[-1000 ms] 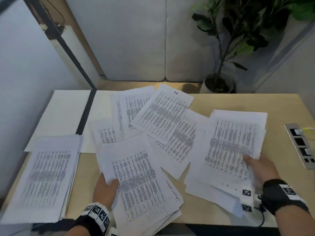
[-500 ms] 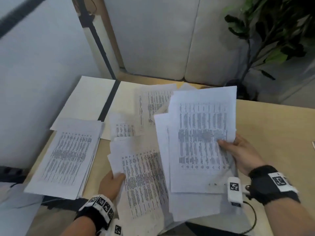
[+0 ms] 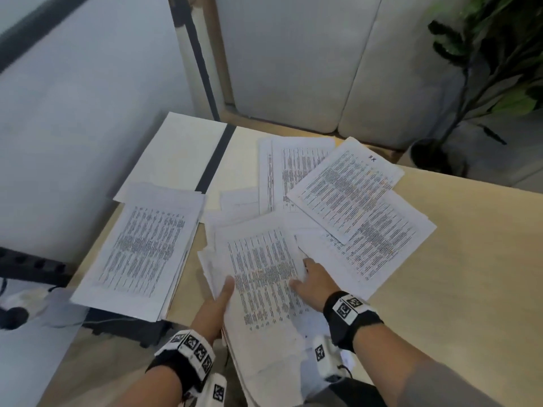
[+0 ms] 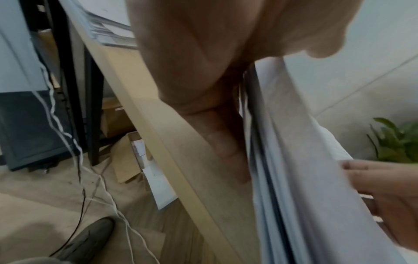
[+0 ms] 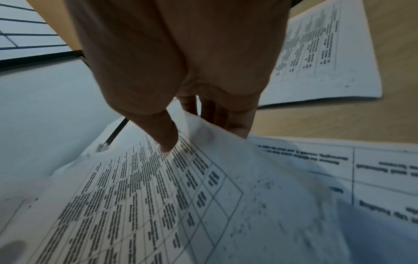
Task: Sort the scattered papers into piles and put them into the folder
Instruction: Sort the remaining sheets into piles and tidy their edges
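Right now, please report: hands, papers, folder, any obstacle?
Left hand and right hand both grip the near stack. Sorted pile lies at left. Folder open; loose sheets overlap its right half.

Papers across my table [image 3: 458, 259]

A stack [image 3: 141, 251] lies at my left, its far edge on the open folder [image 3: 182, 154] behind it. Loose sheets [image 3: 346, 186] fan out behind and right of the bundle [image 3: 264, 277] before me, which sits between my left hand [image 3: 216, 306] and right hand [image 3: 313, 282] and overhangs the near edge.
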A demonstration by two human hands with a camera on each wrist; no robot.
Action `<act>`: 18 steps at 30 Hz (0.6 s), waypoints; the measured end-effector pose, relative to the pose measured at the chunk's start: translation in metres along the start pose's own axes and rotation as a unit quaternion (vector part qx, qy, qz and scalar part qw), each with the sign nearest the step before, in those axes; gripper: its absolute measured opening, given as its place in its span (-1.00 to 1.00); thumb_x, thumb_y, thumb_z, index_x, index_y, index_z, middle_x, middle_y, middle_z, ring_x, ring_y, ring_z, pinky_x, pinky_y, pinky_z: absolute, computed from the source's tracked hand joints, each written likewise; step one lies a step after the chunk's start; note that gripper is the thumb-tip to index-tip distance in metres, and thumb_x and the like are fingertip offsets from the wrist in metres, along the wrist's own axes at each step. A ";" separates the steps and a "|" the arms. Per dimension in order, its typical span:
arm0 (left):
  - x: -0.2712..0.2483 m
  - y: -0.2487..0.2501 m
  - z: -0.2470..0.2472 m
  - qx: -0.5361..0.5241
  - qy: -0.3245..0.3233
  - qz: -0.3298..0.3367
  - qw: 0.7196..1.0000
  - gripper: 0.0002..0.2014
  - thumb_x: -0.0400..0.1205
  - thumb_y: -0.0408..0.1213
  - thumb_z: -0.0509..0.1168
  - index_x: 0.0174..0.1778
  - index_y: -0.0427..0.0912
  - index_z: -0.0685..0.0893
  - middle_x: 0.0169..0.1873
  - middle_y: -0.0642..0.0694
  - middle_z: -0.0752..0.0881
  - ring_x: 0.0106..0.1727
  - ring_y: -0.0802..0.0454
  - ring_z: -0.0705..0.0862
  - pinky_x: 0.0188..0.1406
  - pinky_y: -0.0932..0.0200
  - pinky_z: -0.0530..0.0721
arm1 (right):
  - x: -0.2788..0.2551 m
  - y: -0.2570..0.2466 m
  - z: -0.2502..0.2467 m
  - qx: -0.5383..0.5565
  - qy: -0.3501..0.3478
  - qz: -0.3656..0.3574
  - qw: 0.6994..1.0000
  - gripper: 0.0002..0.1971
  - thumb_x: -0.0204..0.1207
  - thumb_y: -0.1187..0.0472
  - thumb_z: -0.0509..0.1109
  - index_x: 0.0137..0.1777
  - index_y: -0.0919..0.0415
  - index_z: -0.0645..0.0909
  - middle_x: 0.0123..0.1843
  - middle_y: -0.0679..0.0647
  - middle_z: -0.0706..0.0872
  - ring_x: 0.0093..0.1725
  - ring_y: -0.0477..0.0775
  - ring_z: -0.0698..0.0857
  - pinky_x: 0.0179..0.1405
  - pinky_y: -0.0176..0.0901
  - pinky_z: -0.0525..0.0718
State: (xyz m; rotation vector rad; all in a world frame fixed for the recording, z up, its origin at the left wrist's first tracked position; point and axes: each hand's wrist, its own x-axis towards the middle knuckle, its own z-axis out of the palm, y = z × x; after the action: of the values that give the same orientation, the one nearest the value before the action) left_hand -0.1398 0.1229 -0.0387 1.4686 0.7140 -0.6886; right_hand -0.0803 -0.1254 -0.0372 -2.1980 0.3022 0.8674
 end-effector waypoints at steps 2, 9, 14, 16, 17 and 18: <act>0.003 0.003 0.004 0.126 0.055 0.026 0.990 -0.12 0.45 0.40 0.47 0.59 -0.06 0.51 0.18 -0.04 0.82 0.11 -0.09 0.81 0.20 -0.04 0.73 | -0.003 -0.003 0.002 -0.014 -0.013 0.000 1.000 -0.22 0.73 -0.02 0.39 0.82 0.16 0.10 0.79 0.20 0.32 0.73 0.26 0.39 0.65 0.03 0.40; -0.042 0.069 -0.014 0.186 0.125 0.162 0.961 -0.68 0.66 -0.05 0.46 0.23 -0.15 0.75 -0.12 -0.02 0.84 -0.10 0.00 0.83 -0.08 -0.03 0.80 | -0.017 -0.021 -0.039 0.132 0.032 -0.048 0.990 -0.15 0.59 -0.15 0.55 0.76 0.05 0.22 0.56 0.06 0.52 0.41 0.11 0.61 0.36 -0.04 0.64; -0.096 0.149 -0.030 0.193 0.093 0.281 0.935 -0.72 0.59 0.02 0.47 0.07 -0.09 0.81 -0.13 -0.19 0.85 0.00 -0.12 0.81 -0.16 0.16 0.66 | -0.043 -0.069 -0.087 0.327 -0.030 -0.171 0.929 -0.50 0.62 0.20 0.58 0.52 0.03 0.54 0.43 -0.01 0.76 0.40 0.03 0.75 0.51 0.05 0.65; -0.102 0.168 -0.020 0.177 0.090 0.324 0.925 -0.63 0.53 0.11 0.46 0.17 0.01 0.82 -0.04 0.06 0.89 0.06 0.18 0.81 0.00 0.19 0.68 | -0.056 -0.089 -0.106 0.370 0.023 -0.215 0.903 -0.52 0.62 0.33 0.55 0.52 0.14 0.59 0.39 0.03 0.82 0.38 0.09 0.78 0.52 0.19 0.65; -0.102 0.176 -0.013 0.163 0.095 0.348 0.918 -0.65 0.55 0.10 0.45 0.19 0.05 0.82 -0.01 0.17 0.88 0.07 0.28 0.80 0.08 0.17 0.70 | -0.065 -0.095 -0.116 0.382 0.068 -0.231 0.892 -0.55 0.63 0.37 0.52 0.49 0.18 0.61 0.35 0.04 0.83 0.35 0.09 0.80 0.47 0.16 0.70; -0.101 0.181 -0.005 0.148 0.099 0.367 0.913 -0.70 0.58 0.07 0.46 0.19 0.09 0.82 0.01 0.22 0.87 0.08 0.31 0.79 0.13 0.16 0.70 | -0.074 -0.099 -0.125 0.384 0.113 -0.248 0.882 -0.60 0.64 0.39 0.50 0.45 0.19 0.64 0.31 0.03 0.85 0.31 0.08 0.82 0.39 0.09 0.76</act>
State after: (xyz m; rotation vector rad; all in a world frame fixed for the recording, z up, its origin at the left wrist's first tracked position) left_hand -0.0611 0.1253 0.1532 1.9412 0.1583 -0.0592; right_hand -0.0289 -0.1498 0.1295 -1.5025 0.1396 0.1427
